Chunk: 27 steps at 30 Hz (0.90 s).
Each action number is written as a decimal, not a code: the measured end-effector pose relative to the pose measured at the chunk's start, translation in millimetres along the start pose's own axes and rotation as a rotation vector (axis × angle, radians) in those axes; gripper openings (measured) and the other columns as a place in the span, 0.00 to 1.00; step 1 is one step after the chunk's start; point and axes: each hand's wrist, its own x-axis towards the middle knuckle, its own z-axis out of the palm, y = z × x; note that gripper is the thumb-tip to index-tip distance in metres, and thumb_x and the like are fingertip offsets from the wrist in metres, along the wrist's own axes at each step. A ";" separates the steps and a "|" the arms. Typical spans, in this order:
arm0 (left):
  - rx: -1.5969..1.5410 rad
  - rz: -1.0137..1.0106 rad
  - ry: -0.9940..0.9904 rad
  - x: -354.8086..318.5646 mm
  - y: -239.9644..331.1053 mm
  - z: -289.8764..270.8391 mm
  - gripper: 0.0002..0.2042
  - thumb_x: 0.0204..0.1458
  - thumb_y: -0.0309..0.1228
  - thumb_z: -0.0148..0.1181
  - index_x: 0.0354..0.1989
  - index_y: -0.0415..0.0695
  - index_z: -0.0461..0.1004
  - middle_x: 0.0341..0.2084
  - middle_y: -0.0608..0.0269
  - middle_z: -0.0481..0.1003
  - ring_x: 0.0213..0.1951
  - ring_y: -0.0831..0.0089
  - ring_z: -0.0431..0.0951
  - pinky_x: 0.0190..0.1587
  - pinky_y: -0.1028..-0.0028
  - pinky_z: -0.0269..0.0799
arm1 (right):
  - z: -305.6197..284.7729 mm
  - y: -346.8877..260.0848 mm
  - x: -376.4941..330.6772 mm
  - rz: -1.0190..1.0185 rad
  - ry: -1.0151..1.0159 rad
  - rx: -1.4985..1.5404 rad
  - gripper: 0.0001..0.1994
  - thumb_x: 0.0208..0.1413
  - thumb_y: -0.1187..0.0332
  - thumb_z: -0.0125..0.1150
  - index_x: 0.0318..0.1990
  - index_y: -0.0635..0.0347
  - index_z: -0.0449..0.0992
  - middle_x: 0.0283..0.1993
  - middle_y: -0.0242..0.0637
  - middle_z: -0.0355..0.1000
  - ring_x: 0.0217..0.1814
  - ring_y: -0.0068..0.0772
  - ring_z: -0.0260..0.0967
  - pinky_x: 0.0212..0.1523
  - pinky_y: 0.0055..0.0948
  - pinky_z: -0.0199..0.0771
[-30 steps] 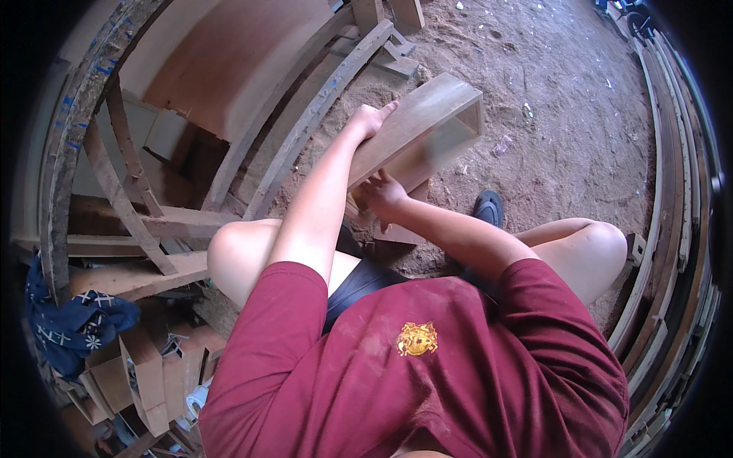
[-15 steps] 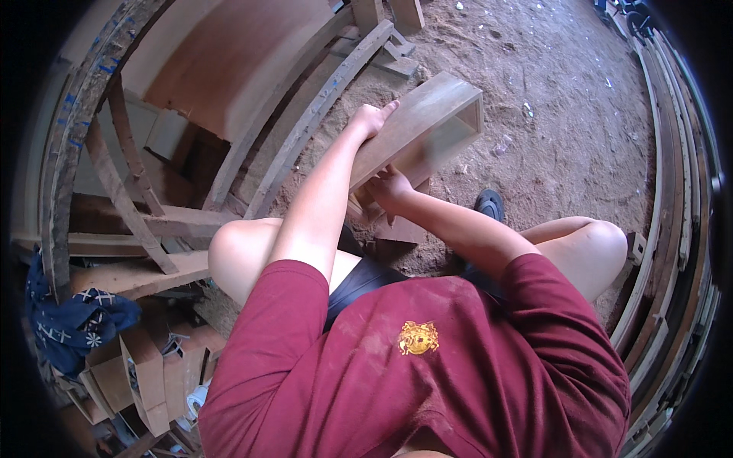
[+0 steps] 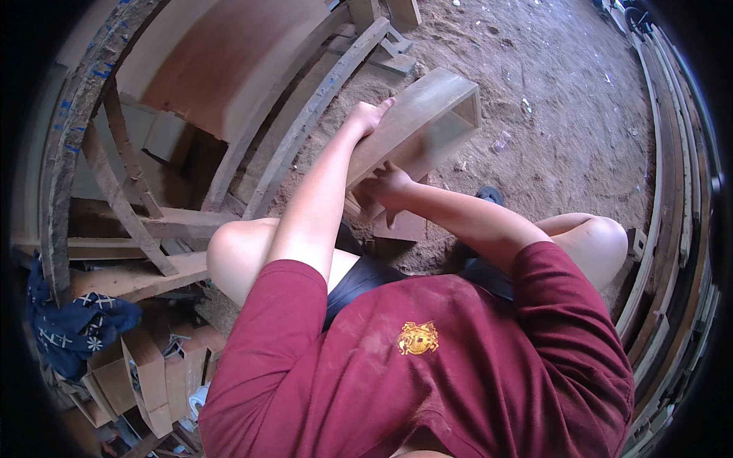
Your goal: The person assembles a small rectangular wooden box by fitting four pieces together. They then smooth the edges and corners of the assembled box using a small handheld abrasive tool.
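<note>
A long, narrow open wooden box (image 3: 416,114), pale and drawer-like, is held tilted in front of my knees, its hollow side facing right and toward me. My left hand (image 3: 368,119) grips its left outer side, with the thumb lying along the upper panel. At the box's opening, my right hand (image 3: 389,185) reaches in near the closer end, thumb spread downward and fingers apart against the wood. Some of the right fingertips are lost in shadow inside. Beneath the right hand, a reddish-brown wood block (image 3: 401,227) rests on the ground.
Curved and straight wooden frame pieces (image 3: 321,114) stand on the left. A dark blue patterned cloth (image 3: 88,320) hangs at lower left above several wooden boxes (image 3: 149,374). Long planks (image 3: 672,191) are stacked along the right. Sandy ground (image 3: 550,114) spreads beyond the box.
The box and both hands have shifted very slightly left. The right thumb now stands out more clearly below the box's opening; the left hand keeps its grip.
</note>
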 end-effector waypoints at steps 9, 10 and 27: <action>0.028 0.020 0.006 -4.2 -2.3 -0.6 0.41 0.53 0.70 0.48 0.41 0.34 0.81 0.43 0.38 0.79 0.51 0.50 0.80 0.54 0.61 0.72 | -9.4 8.9 12.2 -0.023 -0.110 0.129 0.67 0.15 0.35 0.81 0.71 0.49 0.57 0.71 0.31 0.60 0.76 0.38 0.52 0.73 0.51 0.45; 0.029 0.020 0.002 -2.6 -3.6 -0.5 0.41 0.53 0.69 0.48 0.41 0.35 0.82 0.43 0.38 0.79 0.51 0.50 0.80 0.54 0.61 0.72 | -10.7 3.7 13.0 -0.006 -0.109 0.118 0.67 0.15 0.36 0.81 0.71 0.49 0.57 0.71 0.31 0.60 0.76 0.39 0.52 0.73 0.51 0.46; -0.019 0.071 -0.018 -1.0 -7.7 0.2 0.42 0.54 0.69 0.48 0.35 0.31 0.82 0.34 0.41 0.81 0.40 0.60 0.82 0.45 0.63 0.74 | -1.0 -17.3 -3.2 0.040 0.043 -0.012 0.65 0.18 0.39 0.81 0.72 0.49 0.57 0.72 0.29 0.59 0.77 0.37 0.49 0.74 0.57 0.38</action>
